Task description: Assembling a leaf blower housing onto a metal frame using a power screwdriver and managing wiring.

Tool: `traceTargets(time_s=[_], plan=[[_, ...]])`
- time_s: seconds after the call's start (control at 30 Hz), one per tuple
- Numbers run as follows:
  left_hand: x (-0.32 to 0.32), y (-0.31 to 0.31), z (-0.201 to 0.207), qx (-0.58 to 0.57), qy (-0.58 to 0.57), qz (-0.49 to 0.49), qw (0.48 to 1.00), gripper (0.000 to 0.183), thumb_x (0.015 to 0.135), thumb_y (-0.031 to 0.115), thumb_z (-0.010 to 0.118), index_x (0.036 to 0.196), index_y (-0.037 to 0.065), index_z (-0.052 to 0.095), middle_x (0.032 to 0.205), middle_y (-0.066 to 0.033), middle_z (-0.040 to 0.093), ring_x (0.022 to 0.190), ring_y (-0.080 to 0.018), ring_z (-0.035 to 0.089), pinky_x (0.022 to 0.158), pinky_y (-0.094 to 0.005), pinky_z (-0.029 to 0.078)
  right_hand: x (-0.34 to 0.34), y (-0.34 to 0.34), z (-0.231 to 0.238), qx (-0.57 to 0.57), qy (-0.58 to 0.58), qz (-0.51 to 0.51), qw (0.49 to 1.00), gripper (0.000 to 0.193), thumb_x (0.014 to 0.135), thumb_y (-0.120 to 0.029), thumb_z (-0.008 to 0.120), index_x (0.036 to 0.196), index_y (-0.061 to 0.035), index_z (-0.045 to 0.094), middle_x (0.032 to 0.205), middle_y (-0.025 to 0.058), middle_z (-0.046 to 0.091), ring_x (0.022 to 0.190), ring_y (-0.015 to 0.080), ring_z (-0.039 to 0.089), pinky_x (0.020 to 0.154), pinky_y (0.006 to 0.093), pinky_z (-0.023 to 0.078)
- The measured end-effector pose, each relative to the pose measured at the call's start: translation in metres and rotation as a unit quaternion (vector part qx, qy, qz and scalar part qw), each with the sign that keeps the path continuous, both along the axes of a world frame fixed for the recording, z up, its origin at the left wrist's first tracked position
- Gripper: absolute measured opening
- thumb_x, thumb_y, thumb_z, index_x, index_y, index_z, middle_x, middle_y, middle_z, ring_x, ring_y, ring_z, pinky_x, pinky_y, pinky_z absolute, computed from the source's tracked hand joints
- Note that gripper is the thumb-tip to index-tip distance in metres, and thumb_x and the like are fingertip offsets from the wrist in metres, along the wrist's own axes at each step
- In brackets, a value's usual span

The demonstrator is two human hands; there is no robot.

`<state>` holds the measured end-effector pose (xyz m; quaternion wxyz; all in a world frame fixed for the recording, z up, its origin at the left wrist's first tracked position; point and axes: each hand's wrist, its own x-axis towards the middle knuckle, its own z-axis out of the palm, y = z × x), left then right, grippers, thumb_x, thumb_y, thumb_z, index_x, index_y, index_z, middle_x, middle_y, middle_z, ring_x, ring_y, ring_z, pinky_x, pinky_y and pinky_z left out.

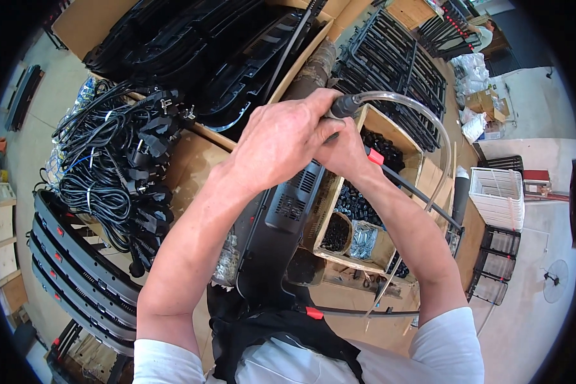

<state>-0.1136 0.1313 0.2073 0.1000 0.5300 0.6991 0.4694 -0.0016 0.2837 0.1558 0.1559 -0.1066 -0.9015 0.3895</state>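
My left hand [278, 137] is closed around a dark handheld tool whose end fitting [347, 105] pokes out past the fingers. From that fitting a clear hose [422, 109] arcs to the right and runs down beside my right arm. Pressed up against it, my right hand [345, 152] is curled closed; its fingers are mostly hidden behind the left, so what it grips cannot be seen. Below both hands a long black plastic housing [259, 246] with vent slots lies lengthwise toward my body. A black frame tube with a red clip [375, 156] passes by my right wrist.
To the left lie bundled black power cords [102, 153] and stacked curved black panels [77, 256]. A carton of glossy black covers [192, 57] stands ahead. On the right sits a wooden parts box [323, 240] with small hardware, and black frames [397, 70] beyond. Another person [484, 35] is far right.
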Motion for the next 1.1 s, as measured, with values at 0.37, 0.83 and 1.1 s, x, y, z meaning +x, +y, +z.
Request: traceTargets(time_s=[0.37,0.83,1.1], plan=[[0.025,-0.073,-0.041,0.148,-0.647,0.153,0.732,0.031,0.114,0.027,0.051,0.128,0.002,0.061,0.082,0.0039,0.05,0.061,-0.0031,0.039,0.052,-0.0206,0.031,0.003,-0.001,-0.001,-0.093,-0.049,-0.002,0.994,0.031,0.081,-0.011,0.082,0.109,-0.0016,0.072,0.103,0.0055,0.075,0.096,0.0146,0.07,0.091,0.0329,0.057],[0.182,-0.175,-0.104,-0.017,-0.854,0.101,0.509,0.025,0.111,0.023,0.053,0.121,0.004,0.064,0.108,-0.0073,0.064,0.102,-0.0223,0.062,0.094,-0.0385,0.053,0.038,-0.02,0.031,-0.263,0.071,-0.089,0.958,0.046,0.084,-0.011,0.084,0.126,-0.0045,0.067,0.113,0.0072,0.075,0.106,0.0159,0.07,0.097,0.033,0.057],[0.222,-0.138,-0.127,-0.234,-0.8,-0.013,0.552,0.028,0.112,0.023,0.053,0.126,0.002,0.066,0.113,-0.0056,0.065,0.106,-0.0177,0.061,0.097,-0.0353,0.051,0.227,-0.08,0.114,-0.235,0.095,-0.264,0.931,0.052,0.084,-0.011,0.083,0.13,0.0001,0.062,0.121,0.0138,0.074,0.115,0.0192,0.07,0.104,0.0365,0.056]])
